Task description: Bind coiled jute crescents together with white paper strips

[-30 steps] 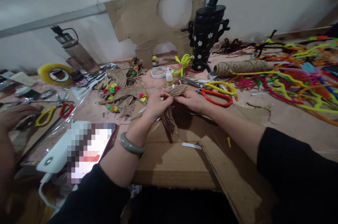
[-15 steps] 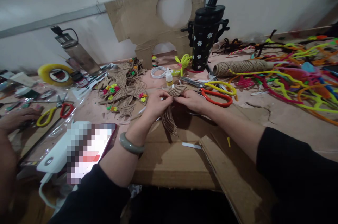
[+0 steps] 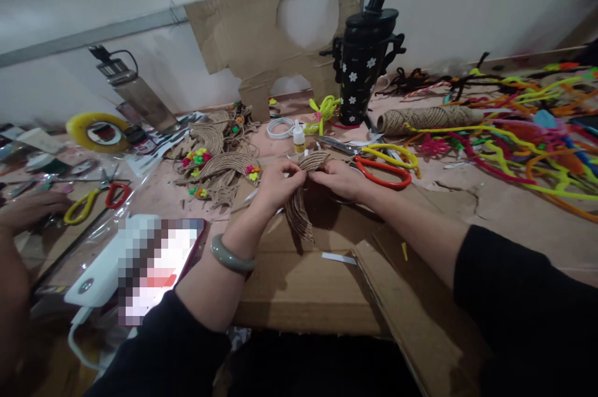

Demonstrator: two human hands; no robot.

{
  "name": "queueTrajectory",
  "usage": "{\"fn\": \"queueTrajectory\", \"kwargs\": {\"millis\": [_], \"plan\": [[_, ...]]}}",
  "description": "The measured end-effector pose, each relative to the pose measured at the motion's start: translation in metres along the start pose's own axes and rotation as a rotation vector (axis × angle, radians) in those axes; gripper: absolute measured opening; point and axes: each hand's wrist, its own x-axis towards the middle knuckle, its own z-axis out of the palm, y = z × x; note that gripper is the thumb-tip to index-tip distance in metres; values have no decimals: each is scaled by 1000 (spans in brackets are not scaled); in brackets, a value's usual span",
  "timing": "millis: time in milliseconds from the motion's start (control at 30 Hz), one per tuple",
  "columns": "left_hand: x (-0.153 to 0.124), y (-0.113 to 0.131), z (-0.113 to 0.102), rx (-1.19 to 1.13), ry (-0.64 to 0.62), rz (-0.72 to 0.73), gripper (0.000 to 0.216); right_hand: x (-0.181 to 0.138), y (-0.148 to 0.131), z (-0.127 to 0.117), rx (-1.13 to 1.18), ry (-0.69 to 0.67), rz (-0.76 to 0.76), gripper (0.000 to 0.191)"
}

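Over the cardboard, I hold a curved piece of brown twine strands point(image 3: 299, 213) laid side by side. My left hand point(image 3: 282, 184) is closed, its fingertips pinching the piece near its bend. My right hand point(image 3: 340, 180) is closed on the same piece from the other side, fingertips close to the left ones. Just behind the hands stands a small glue bottle point(image 3: 299, 137) with a white cap. Scissors point(image 3: 383, 169) with red and yellow handles lie beside my right hand. Similar twine pieces point(image 3: 224, 165) with coloured flowers are piled left of my left hand.
A black flowered tumbler point(image 3: 359, 73) and a twine roll point(image 3: 430, 118) stand and lie behind. Pipe cleaners point(image 3: 527, 141) spread at right. At left are a phone point(image 3: 163, 266), a white power bank point(image 3: 112, 253), a tape roll point(image 3: 77, 132), and another person's hand point(image 3: 35, 209) near other scissors point(image 3: 84, 207).
My hands and the twine piece stay almost where they were. The other person's hand at left has shifted very slightly.
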Motion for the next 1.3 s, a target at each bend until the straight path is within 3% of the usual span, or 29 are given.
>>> {"fn": "queueTrajectory", "kwargs": {"millis": [800, 1300], "plan": [[0, 0, 0, -25, -11, -13, 15, 1, 1, 1, 27, 1, -26, 25], [0, 1, 0, -31, -24, -6, 14, -1, 0, 0, -47, 18, -33, 17]]}}
